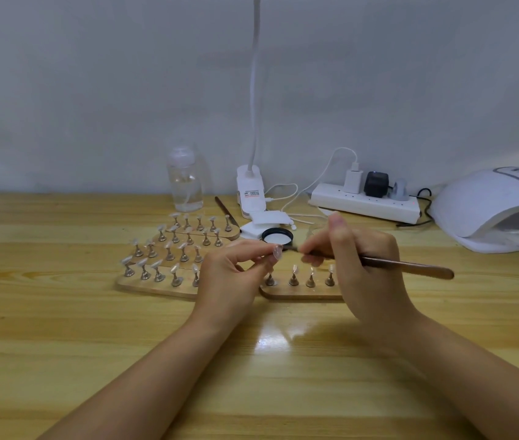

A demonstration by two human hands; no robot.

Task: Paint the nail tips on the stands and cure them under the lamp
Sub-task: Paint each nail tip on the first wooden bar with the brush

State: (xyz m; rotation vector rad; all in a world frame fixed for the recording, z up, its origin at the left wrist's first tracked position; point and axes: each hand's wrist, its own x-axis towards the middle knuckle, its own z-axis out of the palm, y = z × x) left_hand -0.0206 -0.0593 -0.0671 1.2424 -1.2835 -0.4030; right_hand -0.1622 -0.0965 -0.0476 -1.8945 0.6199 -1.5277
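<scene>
Surroundings first. From my view, four wooden stand boards (162,285) sit at 11 o'clock of the hands, each carrying metal pegs topped with clear nail tips (144,262). A fifth board (299,292) lies at centre, partly hidden behind both hands. A small black-rimmed pot (277,238) with white contents sits at 12 o'clock just beyond the fingers, beside a white folded pad (267,221). Further back: a clear bottle (185,179), a clip lamp with a white gooseneck (253,90), a spare brush (227,211) lying flat, and a white power strip (364,203) with plugs and cables. The white curing lamp (493,211) stands at 2 o'clock, its opening facing me and its display lit.

Grip. My left hand (231,277) pinches one peg stand between thumb and fingers, raised off the boards, with a clear nail tip (277,251) on top. My right hand (359,262) is curled tight around a brown-handled brush (378,263); the bristle end points at 9 o'clock, at or just beside the held tip, and I cannot tell if they touch.

Surface: pale varnished wooden desk (251,376), glare patch near centre. Plain grey-white wall (93,74) behind.
</scene>
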